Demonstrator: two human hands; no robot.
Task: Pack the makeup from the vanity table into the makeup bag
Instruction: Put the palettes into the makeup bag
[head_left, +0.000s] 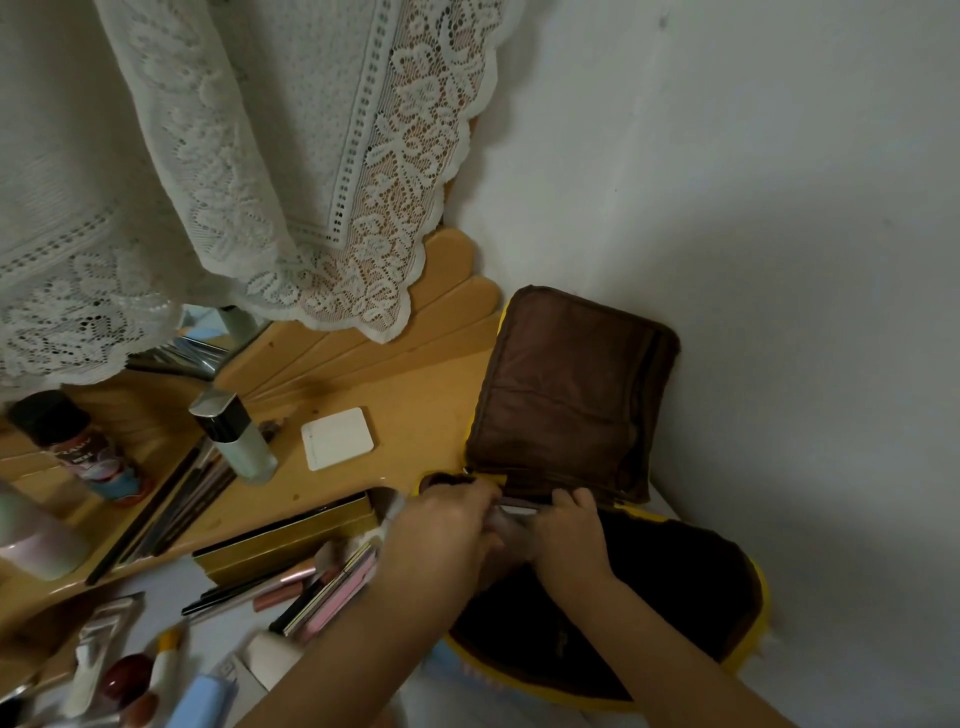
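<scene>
The makeup bag (571, 395), brown inside with a yellow rim, lies open at the right end of the wooden vanity table (415, 415); its lid leans on the wall. My left hand (441, 525) and my right hand (569, 535) meet at the bag's hinge edge, fingers curled round a slim grey-white item (517, 506) at an inner pocket. What the item is stays unclear. Loose makeup lies to the left: a white square compact (336, 438), a gold flat case (285, 540), a pink palette (337, 587), pencils and brushes (176, 499).
A pale green bottle with a silver cap (234, 436), a dark-capped spray can (78, 447) and several tubes and jars (130, 670) crowd the table's left and front. A lace curtain (260, 182) hangs over the back. A white wall (779, 260) bounds the right.
</scene>
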